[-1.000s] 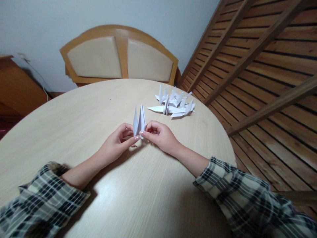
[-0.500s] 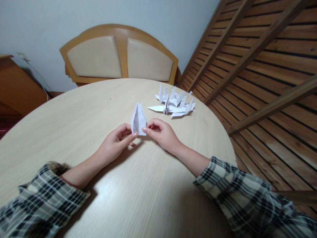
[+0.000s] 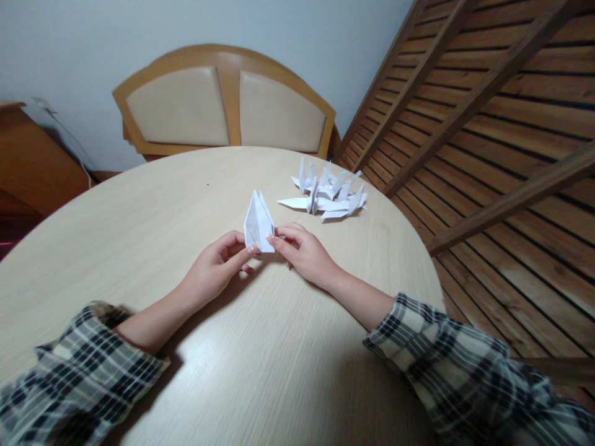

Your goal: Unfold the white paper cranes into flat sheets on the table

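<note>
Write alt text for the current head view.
The left hand and right hand pinch a folded white paper between them at a round, pale table. White paper cranes cluster beyond, toward the far right edge; a padded wooden panel stands behind.

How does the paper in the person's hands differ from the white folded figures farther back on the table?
The held paper is gripped by the left hand and right hand; the folded figures sit untouched on the table. The held paper is compact, tapering upward; the folded figures have narrow parts pointing several ways. The held paper is one piece; the folded figures are several, crowded together. Both are white and folded.
</note>
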Demonstrator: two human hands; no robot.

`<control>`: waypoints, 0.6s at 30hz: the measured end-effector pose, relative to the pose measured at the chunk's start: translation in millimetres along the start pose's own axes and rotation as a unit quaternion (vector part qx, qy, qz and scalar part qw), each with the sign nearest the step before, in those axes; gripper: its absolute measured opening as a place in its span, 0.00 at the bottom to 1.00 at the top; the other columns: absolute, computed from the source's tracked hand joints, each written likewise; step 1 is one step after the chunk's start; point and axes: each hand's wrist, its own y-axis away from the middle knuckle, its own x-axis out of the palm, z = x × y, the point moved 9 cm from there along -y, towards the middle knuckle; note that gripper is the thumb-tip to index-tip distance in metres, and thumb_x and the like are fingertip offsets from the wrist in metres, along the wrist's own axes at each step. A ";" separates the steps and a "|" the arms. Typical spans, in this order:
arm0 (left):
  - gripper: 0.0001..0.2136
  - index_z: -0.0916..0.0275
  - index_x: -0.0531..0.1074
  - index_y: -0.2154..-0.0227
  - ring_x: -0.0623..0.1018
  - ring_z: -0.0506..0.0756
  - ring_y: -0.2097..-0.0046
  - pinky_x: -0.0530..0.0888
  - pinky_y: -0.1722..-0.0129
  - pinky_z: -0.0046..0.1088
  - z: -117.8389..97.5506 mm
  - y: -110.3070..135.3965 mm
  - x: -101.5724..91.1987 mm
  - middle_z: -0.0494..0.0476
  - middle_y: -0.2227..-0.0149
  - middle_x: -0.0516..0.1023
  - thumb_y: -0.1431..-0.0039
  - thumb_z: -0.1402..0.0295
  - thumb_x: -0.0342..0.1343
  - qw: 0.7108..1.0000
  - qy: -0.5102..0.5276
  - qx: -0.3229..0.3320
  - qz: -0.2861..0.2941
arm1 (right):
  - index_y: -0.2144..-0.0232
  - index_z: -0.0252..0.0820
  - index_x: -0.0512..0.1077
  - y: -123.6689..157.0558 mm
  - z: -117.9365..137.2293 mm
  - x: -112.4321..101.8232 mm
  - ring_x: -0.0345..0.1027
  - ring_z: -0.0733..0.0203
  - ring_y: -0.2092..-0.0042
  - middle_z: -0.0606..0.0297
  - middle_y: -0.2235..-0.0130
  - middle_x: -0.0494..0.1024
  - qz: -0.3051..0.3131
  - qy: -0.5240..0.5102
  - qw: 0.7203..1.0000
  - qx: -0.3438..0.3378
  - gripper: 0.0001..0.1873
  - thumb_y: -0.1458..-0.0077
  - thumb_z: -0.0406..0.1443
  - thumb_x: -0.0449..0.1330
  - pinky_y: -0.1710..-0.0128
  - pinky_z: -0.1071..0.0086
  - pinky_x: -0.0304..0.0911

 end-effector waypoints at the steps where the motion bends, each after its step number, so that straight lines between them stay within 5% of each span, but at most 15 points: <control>1: 0.12 0.63 0.71 0.65 0.75 0.50 0.68 0.75 0.69 0.26 0.3 0.0 -0.1 0.54 0.65 0.76 0.43 0.58 0.59 1.000 0.001 -0.001 0.000 | 0.68 0.40 0.74 0.1 0.8 0.7 0.65 0.63 0.61 0.62 0.62 0.69 0.006 0.003 1.000 -0.001 0.11 0.40 0.41 0.58 0.69 0.71 0.63; 18: 0.12 0.62 0.72 0.65 0.76 0.51 0.68 0.76 0.69 0.27 2.1 -0.3 0.1 0.55 0.66 0.77 0.43 0.58 0.58 1.000 -0.004 -0.002 0.005 | 0.71 0.40 0.74 0.3 1.7 1.5 0.63 0.65 0.66 0.64 0.66 0.68 0.013 0.007 1.000 0.002 0.13 0.39 0.42 0.57 0.72 0.72 0.60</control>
